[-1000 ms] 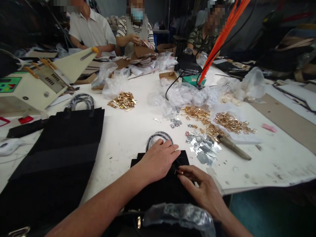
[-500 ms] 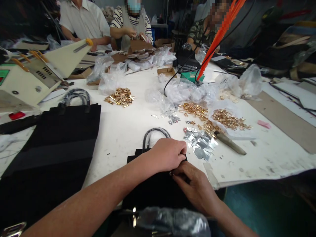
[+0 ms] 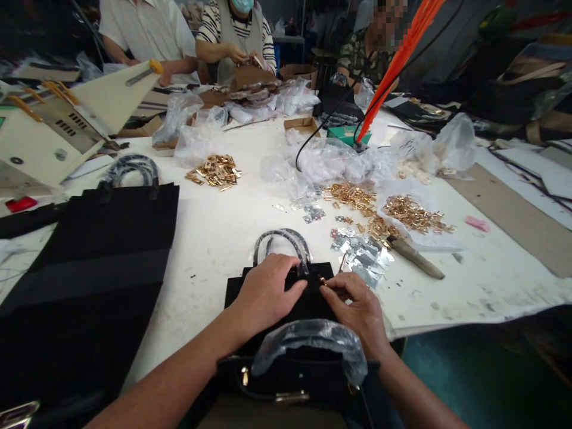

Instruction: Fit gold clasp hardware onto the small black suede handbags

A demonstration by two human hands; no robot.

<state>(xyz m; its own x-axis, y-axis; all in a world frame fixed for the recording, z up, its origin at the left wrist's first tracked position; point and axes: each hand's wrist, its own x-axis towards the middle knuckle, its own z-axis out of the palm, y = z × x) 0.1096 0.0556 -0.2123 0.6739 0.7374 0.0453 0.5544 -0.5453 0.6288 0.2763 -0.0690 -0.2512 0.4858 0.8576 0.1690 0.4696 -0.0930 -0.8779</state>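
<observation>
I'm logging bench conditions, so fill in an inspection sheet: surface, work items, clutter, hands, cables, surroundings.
Surface: white tabletop, stained in places.
Work items: near black bag with plastic-wrapped handles; second black bag lies to its left.
Clutter: heaps of gold-coloured hardware, scattered silver-coloured plates, crumpled clear plastic bags.
Hands: left hand rests on the near black bag by a handle's base; right hand pinches a small gold-coloured piece.
Cables: black cable curves down to the plastic bags, beside an orange bundle.
Surroundings: three people across the tabletop; cream-coloured machine at left.

one left hand, one right hand, one pinched gold piece, three co-workers, one green box
</observation>
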